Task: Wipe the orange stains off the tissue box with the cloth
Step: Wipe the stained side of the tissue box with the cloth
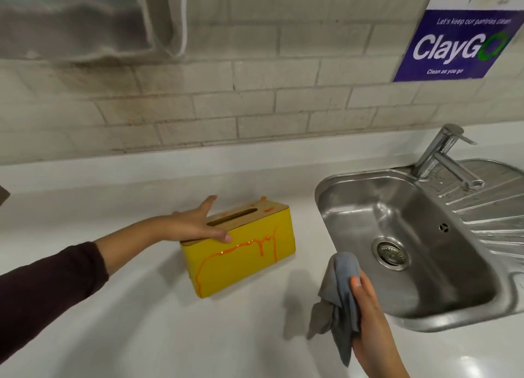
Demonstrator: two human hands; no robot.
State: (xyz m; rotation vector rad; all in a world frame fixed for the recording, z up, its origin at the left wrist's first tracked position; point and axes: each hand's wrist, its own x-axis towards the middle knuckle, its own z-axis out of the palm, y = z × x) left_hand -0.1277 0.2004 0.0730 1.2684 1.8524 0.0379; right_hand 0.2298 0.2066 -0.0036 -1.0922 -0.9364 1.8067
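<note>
1. Tissue box [243, 255]: yellow body, tan wooden lid with a slot, standing on the white counter [141, 335] at the centre of the frame, just left of the sink.
2. Orange stains [235, 250]: a wavy line with drips running down the box's near yellow face; further orange blots on the lid around the slot and at its far corner.
3. Left hand [198, 221]: enters from the lower left in a dark sleeve [48, 287]. Palm lies flat on the left end of the lid, thumb over the front edge, fingers spread and extended. Grip released, resting on the box rather than clasping it.
4. Cloth [337, 301]: grey-blue, bunched, hanging in folds at the lower right of centre, well apart from the box.
5. Right hand [368, 321]: lower right, grip clenched around the cloth, thumb pressed on its upper fold.
6. Sink [453, 315]: stainless steel basin with a drain, right of the frame, ribbed drainer beyond.
7. Tap [442, 159]: chrome, behind the basin.
8. Tiled wall [255, 100]: grey brick-pattern, upper frame.
9. Sign [459, 43]: blue, upper right, reading "ClayGo".
</note>
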